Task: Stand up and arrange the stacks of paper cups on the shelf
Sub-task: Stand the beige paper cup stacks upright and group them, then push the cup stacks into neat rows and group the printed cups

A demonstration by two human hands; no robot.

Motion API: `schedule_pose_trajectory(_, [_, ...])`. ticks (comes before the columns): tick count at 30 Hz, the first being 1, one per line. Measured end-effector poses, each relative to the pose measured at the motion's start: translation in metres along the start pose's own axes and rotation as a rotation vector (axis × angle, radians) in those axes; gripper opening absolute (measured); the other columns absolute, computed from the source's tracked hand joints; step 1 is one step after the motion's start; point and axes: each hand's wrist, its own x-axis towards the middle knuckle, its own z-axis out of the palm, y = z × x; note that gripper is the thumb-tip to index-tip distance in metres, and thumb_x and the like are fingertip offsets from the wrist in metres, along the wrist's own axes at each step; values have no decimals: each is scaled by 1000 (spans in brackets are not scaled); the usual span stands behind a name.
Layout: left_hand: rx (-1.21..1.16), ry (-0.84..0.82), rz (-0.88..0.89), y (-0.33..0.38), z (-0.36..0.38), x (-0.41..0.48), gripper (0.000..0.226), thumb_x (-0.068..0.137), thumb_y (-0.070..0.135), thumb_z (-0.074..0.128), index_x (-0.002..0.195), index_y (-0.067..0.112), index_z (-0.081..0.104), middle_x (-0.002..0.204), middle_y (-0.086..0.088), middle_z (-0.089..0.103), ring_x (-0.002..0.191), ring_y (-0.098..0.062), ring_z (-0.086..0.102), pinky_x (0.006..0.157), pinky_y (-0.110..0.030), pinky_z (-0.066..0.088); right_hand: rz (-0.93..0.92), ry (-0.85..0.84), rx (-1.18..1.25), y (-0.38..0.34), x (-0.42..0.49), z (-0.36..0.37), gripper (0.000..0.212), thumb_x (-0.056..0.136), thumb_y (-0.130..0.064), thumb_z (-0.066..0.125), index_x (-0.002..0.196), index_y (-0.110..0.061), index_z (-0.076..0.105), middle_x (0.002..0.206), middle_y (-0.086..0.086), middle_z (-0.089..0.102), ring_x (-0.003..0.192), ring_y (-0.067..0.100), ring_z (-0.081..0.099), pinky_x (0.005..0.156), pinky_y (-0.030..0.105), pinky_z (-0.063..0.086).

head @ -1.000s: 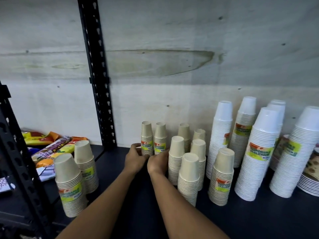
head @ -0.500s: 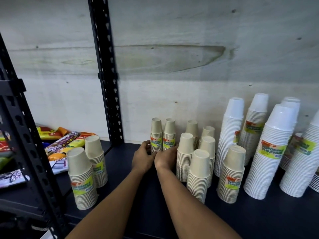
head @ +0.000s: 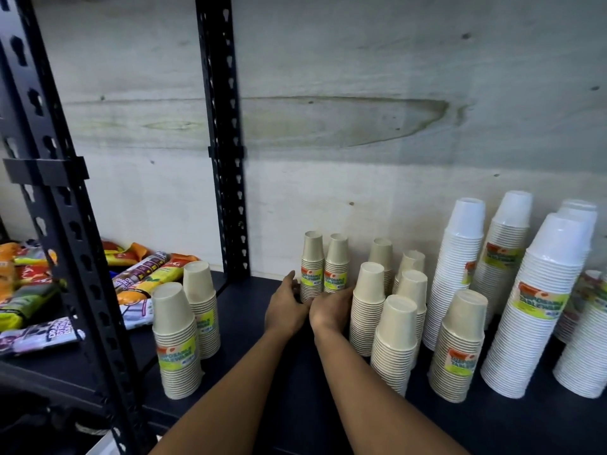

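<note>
The small stacks (head: 323, 267) stand at the back of the shelf (head: 262, 372). The left hand (head: 285, 310) curls round their base; the right hand (head: 328, 311) is by them (fingers hidden, cannot tell its hold). Slide low and slow so none tips

— Any print you can read?
— "DISPOSABLE TABLEWARE" on the green-yellow label of the front beige cup stack (head: 177, 355), and again on the tall white cup stack (head: 539, 305).
— And the small back stacks (head: 311, 278)?
— Same words, only tinier.
— The packets on the left?
— One purple packet (head: 49, 334) seems to read "DRAW STRING"; the others are too blurred.
</note>
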Motion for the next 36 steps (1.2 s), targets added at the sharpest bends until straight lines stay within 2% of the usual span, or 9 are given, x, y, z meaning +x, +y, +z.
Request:
schedule_pose_trajectory(3, [7,10,-56,11,-3,-5,89,84,37,74,157,17,27,143,-1,55,128,-18,54,102,-31,45,6,14,47,-16,-2,-6,51,98,-9,50,145,3,33,145,25,45,132,39,46,104,35,35])
schedule_pose_trajectory(6, [25,60,-153,32,-15,-13,63,94,24,61,150,8,36,144,-13,51,129,-28,52,104,-35,43,-59,6,94,-39,-1,-4,75,95,-11,57,154,3,13,161,24,17,148,37,21,115,34,18])
schedule_pose_trajectory(9, [90,75,-129,53,-33,-28,17,96,12,42,111,9,51,121,-17,63,93,-25,58,77,-34,49,-90,-35,80,-58,-7,-1,84,93,-10,55,157,-1,1,165,17,-6,152,32,-1,121,35,6])
schedule_pose_trajectory(11, [126,77,-87,62,-47,-40,24,94,14,46,115,6,53,112,-15,66,87,-21,58,67,-31,45,-117,-36,87,-70,-14,-3,82,93,-9,51,157,0,0,165,17,-12,153,32,-4,121,35,5])
schedule_pose_trajectory(15, [192,74,-42,70,-74,-73,56,91,30,61,141,7,47,114,-6,70,106,-22,65,77,-24,45,-209,29,213,-91,-27,-17,83,90,-10,53,157,-3,5,165,12,-9,151,35,11,122,42,21])
schedule_pose_trajectory(19, [191,115,43,64,-94,-122,44,91,31,66,132,17,60,107,4,71,100,-8,65,86,-17,46,-516,25,330,-111,-56,-33,70,84,1,51,149,-11,30,156,11,20,139,32,37,110,40,39])
schedule_pose_trajectory(24, [128,353,-2,29,-109,-192,7,93,28,65,93,27,71,83,13,72,76,-1,67,67,-16,53,-633,-460,-259,-101,-95,-32,24,88,-18,55,112,-16,58,126,11,54,106,30,58,85,37,51])
schedule_pose_trajectory(31, [408,365,-250,-6,-146,-233,24,91,39,58,78,20,63,75,3,67,71,-19,66,65,-35,55,-669,-805,-1055,-79,-113,-41,23,91,-21,53,108,-6,59,89,9,64,81,27,70,73,32,57])
schedule_pose_trajectory(36, [447,399,-286,-8,-152,-223,27,89,40,61,90,14,59,87,-4,64,79,-25,63,67,-37,53,-682,-837,-1054,-59,-107,-27,46,94,-35,55,130,-7,57,124,11,61,106,28,63,85,33,53])
